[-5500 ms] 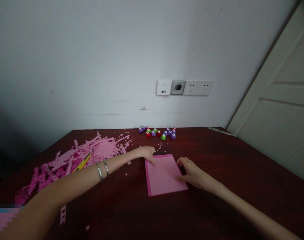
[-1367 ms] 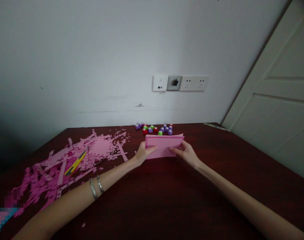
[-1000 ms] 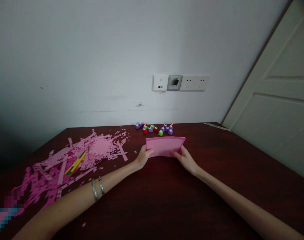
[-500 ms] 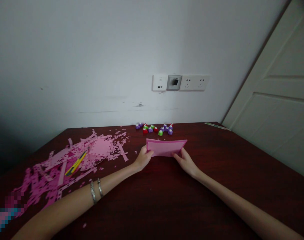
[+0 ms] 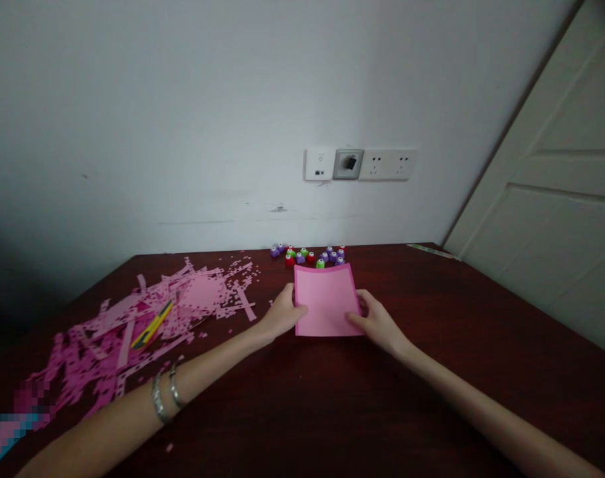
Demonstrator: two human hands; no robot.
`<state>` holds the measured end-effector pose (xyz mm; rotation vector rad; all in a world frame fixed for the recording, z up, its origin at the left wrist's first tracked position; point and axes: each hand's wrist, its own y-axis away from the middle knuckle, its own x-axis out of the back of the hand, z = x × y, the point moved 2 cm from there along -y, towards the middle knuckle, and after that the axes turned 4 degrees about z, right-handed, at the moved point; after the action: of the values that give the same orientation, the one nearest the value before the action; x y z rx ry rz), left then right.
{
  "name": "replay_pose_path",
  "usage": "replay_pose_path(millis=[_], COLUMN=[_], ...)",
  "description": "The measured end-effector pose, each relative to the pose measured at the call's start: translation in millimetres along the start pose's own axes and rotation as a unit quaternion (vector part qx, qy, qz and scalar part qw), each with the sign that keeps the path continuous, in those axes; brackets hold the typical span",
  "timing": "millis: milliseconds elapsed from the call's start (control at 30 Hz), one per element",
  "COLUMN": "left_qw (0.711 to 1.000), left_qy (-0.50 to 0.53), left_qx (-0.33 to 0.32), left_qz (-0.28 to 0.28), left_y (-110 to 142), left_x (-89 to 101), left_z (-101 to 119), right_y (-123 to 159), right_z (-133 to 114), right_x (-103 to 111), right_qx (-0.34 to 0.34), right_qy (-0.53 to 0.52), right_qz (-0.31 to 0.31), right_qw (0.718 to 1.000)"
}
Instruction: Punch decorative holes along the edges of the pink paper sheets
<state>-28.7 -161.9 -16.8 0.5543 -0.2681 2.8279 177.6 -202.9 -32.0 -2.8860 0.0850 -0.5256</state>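
Note:
Two-tone pink paper (image 5: 327, 299), light pink with a darker pink border along some edges, is held up between both hands above the dark red table. My left hand (image 5: 281, 313) grips its left edge, thumb on the near face and fingers behind. At the right edge my right hand (image 5: 380, 322) holds it the same way, its thumb pressed on the face. The paper tilts toward me and bows slightly. I cannot tell how many sheets are in the stack. Behind its top edge stand several small punches (image 5: 311, 257) in purple, red and green.
A heap of pink paper scraps (image 5: 202, 292) covers the table's left side, with a yellow utility knife (image 5: 153, 325) on it. Tiny cut-outs lie scattered around. A thin patterned strip (image 5: 434, 251) lies at the back right. The table (image 5: 302, 411) meets a wall with sockets (image 5: 386, 164).
The paper lay on the table at first, then was lifted by both hands and held at a steep slant. Now its face is turned more toward me and shows taller.

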Motion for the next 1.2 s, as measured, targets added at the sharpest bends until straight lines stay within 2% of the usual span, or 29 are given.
replay_pose_path(millis=[67,167,300,400,633,733,833,1067,1200], left_qw=[0.999,0.993,0.982,0.965,0.911,0.900,0.907,0.886,0.889], left_qy=[-0.036,-0.084,-0.172,-0.249,-0.381,-0.400,-0.386,-0.420,-0.417], left_qx=[0.013,-0.010,-0.018,-0.004,-0.038,-0.025,-0.027,-0.044,-0.046], left_qz=[-0.032,-0.083,-0.071,-0.077,-0.154,-0.171,-0.168,-0.189,-0.186], left_y=[5,14,22,25,27,26,23,20,20], left_x=[1.2,-2.0,-7.2,-8.2,-2.3,1.5,4.0,5.0,4.8], left_z=[-1,0,4,4,7,10,8,-2,2], right_y=[4,7,7,8,12,14,17,20,23], right_z=[4,9,2,-7,-10,-6,-2,-4,-7], right_x=[-2,-3,-1,1,3,3,2,1,1], right_qx=[-0.033,-0.051,-0.024,-0.017,-0.021,-0.070,-0.104,-0.146,-0.152], right_qy=[0.010,0.084,0.169,0.206,0.212,0.204,0.189,0.203,0.196], right_qz=[-0.017,-0.052,-0.088,-0.101,-0.124,-0.132,-0.133,-0.146,-0.144], right_qw=[0.999,0.994,0.981,0.973,0.969,0.968,0.967,0.957,0.958])
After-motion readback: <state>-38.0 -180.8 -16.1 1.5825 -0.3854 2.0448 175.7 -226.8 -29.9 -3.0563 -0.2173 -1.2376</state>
